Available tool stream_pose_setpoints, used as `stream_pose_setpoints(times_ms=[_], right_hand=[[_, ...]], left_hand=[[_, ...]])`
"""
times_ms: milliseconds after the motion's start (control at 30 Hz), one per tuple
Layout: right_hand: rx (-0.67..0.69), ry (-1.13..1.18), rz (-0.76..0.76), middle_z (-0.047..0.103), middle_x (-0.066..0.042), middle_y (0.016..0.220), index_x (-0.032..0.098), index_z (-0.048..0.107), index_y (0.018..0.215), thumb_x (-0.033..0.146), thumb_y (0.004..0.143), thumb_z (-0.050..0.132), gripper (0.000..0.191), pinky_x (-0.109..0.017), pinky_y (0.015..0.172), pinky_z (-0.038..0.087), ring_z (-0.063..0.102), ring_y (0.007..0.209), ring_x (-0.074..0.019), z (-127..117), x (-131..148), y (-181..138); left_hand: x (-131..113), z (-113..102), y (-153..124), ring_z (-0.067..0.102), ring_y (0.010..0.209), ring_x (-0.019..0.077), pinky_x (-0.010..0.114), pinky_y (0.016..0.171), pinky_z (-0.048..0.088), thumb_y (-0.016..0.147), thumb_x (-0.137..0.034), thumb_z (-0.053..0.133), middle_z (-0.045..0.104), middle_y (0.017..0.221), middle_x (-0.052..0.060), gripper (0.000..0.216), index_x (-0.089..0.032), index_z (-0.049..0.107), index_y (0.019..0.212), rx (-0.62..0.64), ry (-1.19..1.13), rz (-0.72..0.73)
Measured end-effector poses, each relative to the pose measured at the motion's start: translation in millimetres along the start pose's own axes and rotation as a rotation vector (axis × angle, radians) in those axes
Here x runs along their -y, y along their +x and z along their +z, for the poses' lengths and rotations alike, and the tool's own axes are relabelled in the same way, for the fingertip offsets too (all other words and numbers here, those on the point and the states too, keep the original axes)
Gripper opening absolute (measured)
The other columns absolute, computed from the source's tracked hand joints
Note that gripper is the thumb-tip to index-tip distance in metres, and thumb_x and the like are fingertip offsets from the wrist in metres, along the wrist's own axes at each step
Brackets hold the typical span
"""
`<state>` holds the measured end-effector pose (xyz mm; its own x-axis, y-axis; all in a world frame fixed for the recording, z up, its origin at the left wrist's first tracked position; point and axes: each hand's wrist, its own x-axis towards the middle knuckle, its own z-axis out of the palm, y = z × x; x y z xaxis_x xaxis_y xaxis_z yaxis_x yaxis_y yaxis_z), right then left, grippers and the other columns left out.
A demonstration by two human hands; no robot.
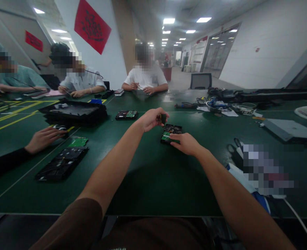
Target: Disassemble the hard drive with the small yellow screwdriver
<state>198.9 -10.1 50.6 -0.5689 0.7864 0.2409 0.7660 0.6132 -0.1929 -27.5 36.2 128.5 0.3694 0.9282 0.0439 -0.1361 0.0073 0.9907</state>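
Observation:
Just beyond the middle of the green table lies a black hard drive (174,129) with a green circuit board (166,136) on its near left part. My right hand (186,143) grips the near right edge of the drive, fingertips over the board. Above the drive's far left corner, my left hand (152,119) is closed in a pinch on a small dark flat piece (163,119), held upright and apart from the drive. Its exact kind cannot be made out. Farther back to the left, another hard drive (126,115) lies with its green board showing.
At left are a black tray (73,111), a large black drive (62,163), a loose green board (78,142) and a co-worker's hand (45,139). Cables (217,106), a grey flat box (290,129) and a blurred packet (264,170) are at right. Several people sit opposite.

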Motion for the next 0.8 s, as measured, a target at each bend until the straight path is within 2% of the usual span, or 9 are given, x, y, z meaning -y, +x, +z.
stream_pose_setpoints(times_ms=[233, 367, 500, 667, 800], right_hand=[[-0.004, 0.009, 0.001, 0.071, 0.000, 0.140, 0.033, 0.074, 0.132, 0.035, 0.096, 0.069, 0.036, -0.042, 0.112, 0.054, 0.070, 0.126, -0.0273, 1.1, -0.5, 0.7], [-0.006, 0.008, 0.005, 0.072, 0.000, 0.138, 0.034, 0.074, 0.133, 0.035, 0.096, 0.069, 0.037, -0.042, 0.112, 0.054, 0.069, 0.126, -0.0273, 1.5, -0.5, 0.1], [-0.015, 0.012, -0.001, 0.071, 0.000, 0.139, 0.034, 0.074, 0.132, 0.035, 0.096, 0.069, 0.036, -0.041, 0.112, 0.054, 0.069, 0.127, -0.0274, 1.7, -0.5, -0.3], [-0.008, 0.011, 0.009, 0.071, 0.001, 0.139, 0.035, 0.074, 0.131, 0.036, 0.096, 0.069, 0.036, -0.041, 0.112, 0.054, 0.070, 0.125, -0.0271, 2.7, -2.0, 0.4], [-0.012, 0.012, 0.000, 0.071, 0.001, 0.139, 0.034, 0.074, 0.131, 0.037, 0.096, 0.068, 0.035, -0.040, 0.112, 0.054, 0.070, 0.125, -0.0267, 4.1, -3.2, 0.9]], left_hand=[[0.1, -2.3, -1.3, 0.066, 0.076, 0.0170, 0.024, 0.062, 0.054, 0.086, -0.029, 0.062, 0.069, 0.081, 0.010, 0.021, -0.011, 0.073, 0.091, 0.049, 0.013, 0.011], [1.4, -2.5, -0.3, 0.070, 0.077, 0.0194, 0.027, 0.063, 0.058, 0.086, -0.029, 0.061, 0.071, 0.082, 0.009, 0.019, -0.013, 0.068, 0.093, 0.026, -0.057, -0.041], [1.7, -1.2, 0.3, 0.073, 0.079, 0.0208, 0.028, 0.063, 0.059, 0.085, -0.029, 0.060, 0.072, 0.083, 0.010, 0.017, -0.014, 0.066, 0.088, 0.007, -0.091, -0.073], [0.4, -1.4, -1.4, 0.069, 0.080, 0.0186, 0.026, 0.064, 0.058, 0.086, -0.030, 0.060, 0.071, 0.087, 0.011, 0.021, -0.012, 0.071, 0.084, 0.051, -0.021, -0.043], [0.0, -3.9, -1.7, 0.064, 0.077, 0.0163, 0.023, 0.061, 0.054, 0.086, -0.032, 0.062, 0.067, 0.084, 0.010, 0.025, -0.011, 0.076, 0.085, 0.030, 0.035, -0.024]])
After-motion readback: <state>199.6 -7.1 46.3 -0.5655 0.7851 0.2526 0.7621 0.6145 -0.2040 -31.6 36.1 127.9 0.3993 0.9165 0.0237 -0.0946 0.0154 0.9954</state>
